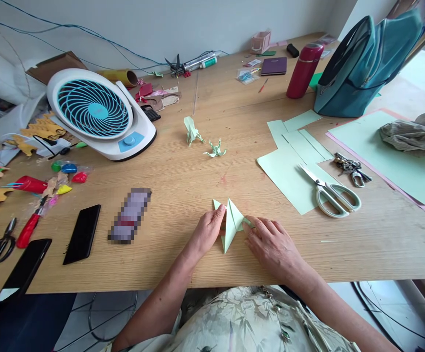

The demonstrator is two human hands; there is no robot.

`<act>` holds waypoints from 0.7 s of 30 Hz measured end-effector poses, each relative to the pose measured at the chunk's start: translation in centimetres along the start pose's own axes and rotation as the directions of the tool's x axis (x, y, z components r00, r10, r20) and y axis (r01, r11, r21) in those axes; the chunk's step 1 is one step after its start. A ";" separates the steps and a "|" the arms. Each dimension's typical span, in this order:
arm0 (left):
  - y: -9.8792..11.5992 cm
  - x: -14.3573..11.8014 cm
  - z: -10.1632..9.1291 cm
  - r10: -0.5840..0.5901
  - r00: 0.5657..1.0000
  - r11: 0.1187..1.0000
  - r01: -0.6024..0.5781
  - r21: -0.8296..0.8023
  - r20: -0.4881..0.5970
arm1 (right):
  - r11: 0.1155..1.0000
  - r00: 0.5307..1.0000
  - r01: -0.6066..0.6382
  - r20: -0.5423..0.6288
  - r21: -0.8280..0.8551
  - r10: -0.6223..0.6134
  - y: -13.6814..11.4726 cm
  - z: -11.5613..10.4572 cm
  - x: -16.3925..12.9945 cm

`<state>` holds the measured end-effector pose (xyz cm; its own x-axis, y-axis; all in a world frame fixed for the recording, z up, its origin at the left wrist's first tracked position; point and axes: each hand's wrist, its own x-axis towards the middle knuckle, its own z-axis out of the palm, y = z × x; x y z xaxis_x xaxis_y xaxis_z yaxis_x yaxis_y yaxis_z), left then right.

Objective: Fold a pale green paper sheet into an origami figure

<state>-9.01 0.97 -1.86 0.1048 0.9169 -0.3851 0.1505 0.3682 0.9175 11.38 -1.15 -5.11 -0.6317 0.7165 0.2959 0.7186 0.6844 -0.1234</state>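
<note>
Between my hands, near the table's front edge, is a pale green folded paper (233,222) with pointed corners. My left hand (207,232) grips its left side, thumb on top and fingers partly hidden under it. At the right corner, my right hand (271,242) pinches the paper with its fingertips. Farther back stand two small folded paper figures, one taller (191,131) and one low and spiky (216,148). To the right, white-handled scissors (335,195) lie partly on pale green paper sheets (284,173).
A white fan (98,112) stands at the left, with phones (82,234) in front of it. Keys (352,168), a red flask (305,71), a teal bag (359,73) and a crumpled cloth (415,132) occupy the right. Black scissors (0,247) lie far left.
</note>
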 end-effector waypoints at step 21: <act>-2.2 -0.2 -2.1 0.526 0.638 0.288 -0.756 0.587 0.563 | 0.963 0.964 -0.159 -0.176 0.218 0.199 1.0 -1.6 -4.8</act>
<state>-11.39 0.34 -3.62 0.6994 0.6916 0.1806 0.5417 -0.6777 0.4973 15.59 -4.14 -5.15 -0.4152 0.8033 0.4271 0.7288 0.5746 -0.3724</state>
